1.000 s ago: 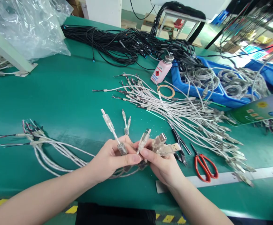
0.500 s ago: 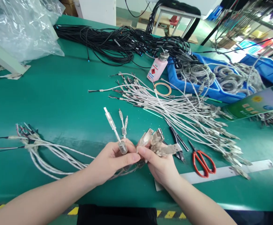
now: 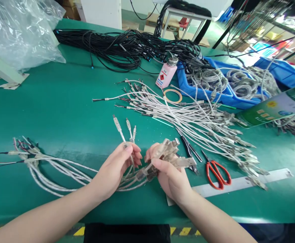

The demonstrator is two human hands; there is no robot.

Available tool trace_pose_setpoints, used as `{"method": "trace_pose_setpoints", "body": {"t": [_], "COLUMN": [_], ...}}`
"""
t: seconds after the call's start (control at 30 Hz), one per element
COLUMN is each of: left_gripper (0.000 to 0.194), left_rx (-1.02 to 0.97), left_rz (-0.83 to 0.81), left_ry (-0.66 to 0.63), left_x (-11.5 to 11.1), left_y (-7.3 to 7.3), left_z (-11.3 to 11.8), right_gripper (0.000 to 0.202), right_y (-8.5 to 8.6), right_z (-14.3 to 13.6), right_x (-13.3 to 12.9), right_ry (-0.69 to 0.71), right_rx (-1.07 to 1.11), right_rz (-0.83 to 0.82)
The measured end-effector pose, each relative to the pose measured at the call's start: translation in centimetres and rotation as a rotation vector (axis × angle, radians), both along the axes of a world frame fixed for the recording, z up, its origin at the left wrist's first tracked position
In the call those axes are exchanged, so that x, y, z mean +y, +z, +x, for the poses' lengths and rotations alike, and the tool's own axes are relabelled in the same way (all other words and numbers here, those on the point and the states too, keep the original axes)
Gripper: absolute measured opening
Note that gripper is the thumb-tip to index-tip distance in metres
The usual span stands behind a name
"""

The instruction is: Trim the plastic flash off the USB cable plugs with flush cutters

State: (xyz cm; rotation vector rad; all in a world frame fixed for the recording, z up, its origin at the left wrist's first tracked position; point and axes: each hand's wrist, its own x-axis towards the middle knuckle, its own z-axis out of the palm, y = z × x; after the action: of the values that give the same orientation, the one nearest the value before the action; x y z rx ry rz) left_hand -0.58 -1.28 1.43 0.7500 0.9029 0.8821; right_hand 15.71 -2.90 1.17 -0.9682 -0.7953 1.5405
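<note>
My left hand [image 3: 117,168] pinches thin silver-grey cables whose small clear plugs [image 3: 123,127] stick up above its fingertips. My right hand [image 3: 171,175] grips a bunch of clear USB plugs [image 3: 171,152] that fan out up and to the right. The two hands are close together over the green mat [image 3: 68,101]. The cables they hold [image 3: 48,165] trail off to the left across the mat and end in stripped red and black wire ends near the left edge.
A big spread of loose silver cables [image 3: 195,121] lies right of the hands. Black pliers [image 3: 189,150], red-handled scissors [image 3: 216,170] and a white strip [image 3: 258,180] sit near the right hand. Farther back: pink bottle [image 3: 165,75], tape ring [image 3: 172,96], blue bin [image 3: 228,98], black cables [image 3: 127,47], plastic bag [image 3: 18,30].
The left hand has slid its grip up the thin cables and let go of a clear ferrite piece. The right hand's plug bundle has tilted; the view has shifted slightly.
</note>
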Motion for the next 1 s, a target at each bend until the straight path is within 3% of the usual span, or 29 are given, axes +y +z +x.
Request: {"method": "trace_pose_setpoints", "body": {"t": [0.07,0.23,0.37,0.6,1.0], "left_gripper": [0.032,0.037,0.033,0.023,0.026], "left_rx": [0.052,0.284,0.48,0.625,0.653], "left_rz": [0.071,0.269,0.494,0.701,0.703], "left_ry": [-0.054,-0.381,-0.495,-0.516,-0.512], "left_x": [0.2,0.2,-0.1,-0.2,-0.4], "left_y": [0.0,0.3,1.1,1.1,1.3], "left_z": [-0.3,-1.1,-0.9,-0.8,-0.9], "right_gripper": [0.017,0.023,0.027,0.038,0.026], "right_y": [0.3,0.4,0.4,0.3,0.7], "right_z": [0.0,0.1,0.1,0.3,0.3], "right_x": [0.2,0.3,0.3,0.3,0.4], "right_ry": [0.011,0.015,-0.027,0.01,0.069], "right_rx": [0.045,0.041,0.032,0.116,0.164], "right_rz": [-0.006,-0.047,-0.112,-0.175,-0.14]}}
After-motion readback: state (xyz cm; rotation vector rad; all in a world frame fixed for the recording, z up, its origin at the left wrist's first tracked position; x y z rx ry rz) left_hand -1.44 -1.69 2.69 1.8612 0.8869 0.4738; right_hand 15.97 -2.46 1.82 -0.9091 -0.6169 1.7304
